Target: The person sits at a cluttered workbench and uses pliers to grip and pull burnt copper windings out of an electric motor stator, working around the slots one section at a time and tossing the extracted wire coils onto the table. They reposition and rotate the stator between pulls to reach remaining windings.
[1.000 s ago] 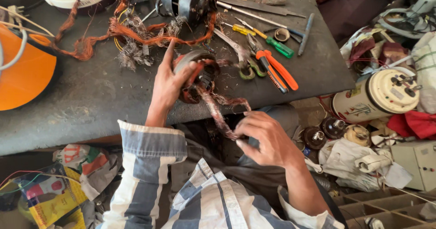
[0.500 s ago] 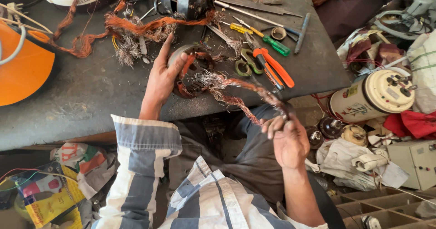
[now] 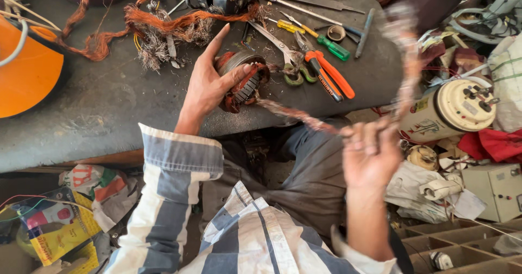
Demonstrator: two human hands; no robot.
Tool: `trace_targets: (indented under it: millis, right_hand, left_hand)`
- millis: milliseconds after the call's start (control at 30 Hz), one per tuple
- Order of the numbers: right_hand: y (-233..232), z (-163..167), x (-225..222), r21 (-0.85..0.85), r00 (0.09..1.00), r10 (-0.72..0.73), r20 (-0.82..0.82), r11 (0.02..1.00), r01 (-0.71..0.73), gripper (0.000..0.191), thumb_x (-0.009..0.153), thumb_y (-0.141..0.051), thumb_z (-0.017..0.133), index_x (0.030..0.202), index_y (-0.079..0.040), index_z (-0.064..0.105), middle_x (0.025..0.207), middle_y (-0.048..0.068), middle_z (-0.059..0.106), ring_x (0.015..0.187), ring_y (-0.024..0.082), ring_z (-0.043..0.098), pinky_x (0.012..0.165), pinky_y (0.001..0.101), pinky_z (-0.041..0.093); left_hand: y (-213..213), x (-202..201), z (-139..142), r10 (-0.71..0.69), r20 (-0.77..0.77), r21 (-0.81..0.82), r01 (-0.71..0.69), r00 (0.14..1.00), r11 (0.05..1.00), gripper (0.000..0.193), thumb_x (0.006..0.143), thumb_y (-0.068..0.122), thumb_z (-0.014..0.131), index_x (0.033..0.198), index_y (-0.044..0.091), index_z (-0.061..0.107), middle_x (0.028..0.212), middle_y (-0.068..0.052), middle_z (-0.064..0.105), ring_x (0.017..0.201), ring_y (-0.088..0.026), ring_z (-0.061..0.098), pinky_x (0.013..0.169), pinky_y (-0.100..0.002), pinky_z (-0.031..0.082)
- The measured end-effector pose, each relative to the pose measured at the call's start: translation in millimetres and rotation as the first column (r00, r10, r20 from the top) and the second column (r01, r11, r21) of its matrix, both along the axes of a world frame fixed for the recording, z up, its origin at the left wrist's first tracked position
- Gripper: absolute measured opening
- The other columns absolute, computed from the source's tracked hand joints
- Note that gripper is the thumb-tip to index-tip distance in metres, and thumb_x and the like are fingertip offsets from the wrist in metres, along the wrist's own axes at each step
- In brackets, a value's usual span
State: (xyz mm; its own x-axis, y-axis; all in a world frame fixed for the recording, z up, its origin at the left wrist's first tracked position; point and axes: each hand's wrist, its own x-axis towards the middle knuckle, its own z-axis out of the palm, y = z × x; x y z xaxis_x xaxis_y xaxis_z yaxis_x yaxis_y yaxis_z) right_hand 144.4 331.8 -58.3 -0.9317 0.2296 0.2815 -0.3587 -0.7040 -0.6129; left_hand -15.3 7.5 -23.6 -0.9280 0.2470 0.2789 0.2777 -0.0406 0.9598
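Left hand (image 3: pixel 209 86) clasps the motor stator (image 3: pixel 243 81) on the surface (image 3: pixel 109 111); right hand (image 3: pixel 370 154) grips a blurred copper wire bundle (image 3: pixel 405 62).

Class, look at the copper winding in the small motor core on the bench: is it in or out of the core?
Partly out. The left hand steadies the motor core while the right hand holds a copper bundle trailing from it.

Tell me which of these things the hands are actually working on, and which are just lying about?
In use:
- left hand pressing the motor stator on the workbench
- right hand gripping the copper wire bundle that runs from the stator

Lying about:
- orange-handled pliers
- green screwdriver
- loose copper wire heap
- cream appliance
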Motion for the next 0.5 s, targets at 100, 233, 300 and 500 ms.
trace_targets:
  millis: [100, 233, 300, 500]
  right_hand:
    - [45, 7, -20, -0.079, 1.000, -0.002, -0.008, 0.997, 0.002, 0.027, 0.125, -0.027, 0.052, 0.105, -0.010, 0.058, 0.065, -0.005, 0.039, 0.065, 0.009, 0.043, 0.078, 0.0255, 0.042]
    - [68, -4, -23, -0.154, 0.998, 0.028, 0.051, 0.988, -0.020, 0.025, 0.125, -0.026, 0.051, 0.106, -0.011, 0.058, 0.066, -0.004, 0.042, 0.067, 0.011, 0.043, 0.078, 0.0255, 0.041]
    - [69, -12, -13, -0.066, 0.993, -0.055, 0.105, 0.996, 0.062, 0.019, 0.119, -0.026, 0.052, 0.109, -0.013, 0.060, 0.068, -0.003, 0.045, 0.072, 0.012, 0.048, 0.086, 0.0301, 0.043]
    - [65, -42, 14, 0.154, 0.911, -0.254, 0.326, 0.965, 0.214, 0.023, 0.111, -0.034, 0.055, 0.102, -0.015, 0.060, 0.080, 0.001, 0.057, 0.084, 0.020, 0.058, 0.096, 0.0431, 0.046]
  left_hand:
    - [2, 2, 3, -0.031, 0.002, -0.083, 0.031, 1.000, 0.996, 0.099, 0.087, 0.033, 0.086, 0.164, 0.008, 0.030, 0.126, -0.015, 0.073, 0.112, -0.019, 0.074, 0.101, -0.033, 0.056]
    - [10, 12, 6, -0.031, 0.074, -0.126, 0.040, 0.997, 0.991, 0.102, 0.083, 0.033, 0.085, 0.165, 0.011, 0.030, 0.118, -0.015, 0.075, 0.098, -0.020, 0.072, 0.088, -0.034, 0.055]
    - [8, 13, 9, -0.051, 0.067, -0.088, 0.057, 0.996, 0.994, 0.101, 0.084, 0.033, 0.086, 0.165, 0.011, 0.030, 0.114, -0.016, 0.078, 0.099, -0.021, 0.072, 0.088, -0.034, 0.057]
    - [17, 12, 14, -0.020, -0.129, -0.240, -0.012, 0.991, 0.971, 0.097, 0.084, 0.031, 0.087, 0.162, 0.009, 0.033, 0.119, -0.016, 0.078, 0.108, -0.022, 0.078, 0.099, -0.036, 0.057]
